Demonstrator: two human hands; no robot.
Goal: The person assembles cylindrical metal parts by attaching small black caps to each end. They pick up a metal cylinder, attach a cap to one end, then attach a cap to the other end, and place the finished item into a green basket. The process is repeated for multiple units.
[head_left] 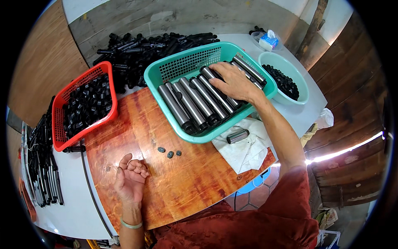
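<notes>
My right hand [235,81] reaches into the green basket [195,138], thumb and fingers around one silver tube [207,72] with black ends; the palm hides part of it. More such silver tubes [192,99] lie side by side in the basket. My left hand [132,179] is palm up over the wooden board [186,182], its fingers loosely curled with the thumb apart, and nothing shows in it. Close to its fingertips, three small dark oval pieces [170,154] lie on the board. A short silver-and-black cylinder [238,136] rests on a white cloth [244,155].
To the left stands a red basket [59,120] of short black parts. Black and silver tubes [141,50] are heaped behind, with more [45,174] at far left. A pale green basin [304,89] of small black pieces and a tissue pack [268,40] stand at right.
</notes>
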